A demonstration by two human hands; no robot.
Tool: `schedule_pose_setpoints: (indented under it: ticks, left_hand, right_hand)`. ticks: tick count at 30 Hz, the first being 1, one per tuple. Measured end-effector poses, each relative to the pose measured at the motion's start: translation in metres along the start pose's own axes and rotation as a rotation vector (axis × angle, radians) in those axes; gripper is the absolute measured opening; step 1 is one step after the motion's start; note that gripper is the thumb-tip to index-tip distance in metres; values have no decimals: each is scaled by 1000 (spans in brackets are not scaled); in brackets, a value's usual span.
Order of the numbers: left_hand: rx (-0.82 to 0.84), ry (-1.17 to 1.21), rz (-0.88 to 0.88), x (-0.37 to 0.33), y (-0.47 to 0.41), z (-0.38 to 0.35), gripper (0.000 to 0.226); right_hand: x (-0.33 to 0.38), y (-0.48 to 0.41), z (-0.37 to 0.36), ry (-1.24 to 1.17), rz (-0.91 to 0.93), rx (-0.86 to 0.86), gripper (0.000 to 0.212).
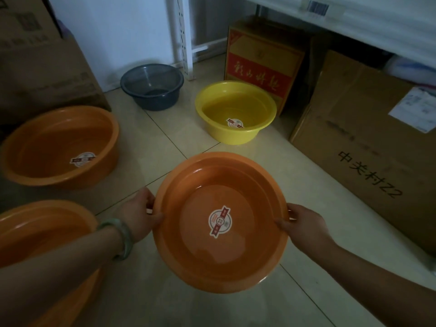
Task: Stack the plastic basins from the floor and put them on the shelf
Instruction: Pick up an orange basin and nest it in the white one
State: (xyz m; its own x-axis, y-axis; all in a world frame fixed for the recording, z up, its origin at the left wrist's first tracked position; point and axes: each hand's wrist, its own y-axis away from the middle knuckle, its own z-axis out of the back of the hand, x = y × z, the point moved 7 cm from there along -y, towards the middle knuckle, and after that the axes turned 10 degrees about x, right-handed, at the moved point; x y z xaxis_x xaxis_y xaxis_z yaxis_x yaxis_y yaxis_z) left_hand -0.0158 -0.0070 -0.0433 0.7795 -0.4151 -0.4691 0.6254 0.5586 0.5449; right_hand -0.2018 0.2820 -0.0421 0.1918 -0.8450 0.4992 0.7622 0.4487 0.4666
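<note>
I hold an orange basin (pixel 200 253) with a round sticker inside, lifted above the tiled floor. My left hand (pixel 139 215) grips its left rim and my right hand (pixel 304 225) grips its right rim. A second orange basin (pixel 47 147) stands on the floor at the left. A third orange basin (pixel 35 234) lies at the lower left, partly hidden by my left forearm. A yellow basin (pixel 236 109) stands further ahead, and a dark grey basin (pixel 152 87) stands behind it near the wall. The white shelf (pixel 368 22) runs across the upper right.
Cardboard boxes flank the floor: a large one (pixel 368 147) at the right, a red and yellow one (pixel 262 64) under the shelf, and stacked ones (pixel 42 64) at the left. A perforated white shelf post (pixel 182 36) stands by the wall.
</note>
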Motion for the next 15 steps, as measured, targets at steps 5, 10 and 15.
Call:
schedule_pose_setpoints:
  ticks: [5,10,15]
  left_hand:
    - [49,31,62,6,-15,-7,28]
    - [-5,47,42,-4,-28,-6,31]
    - [6,97,-18,-33,-47,-20,41]
  right_hand:
    - [-9,-11,-14,-129,-45,73,46]
    - [-18,-25,-9,-278,-116,31,48]
    - [-35,-39,14,-352,-209,-65,51]
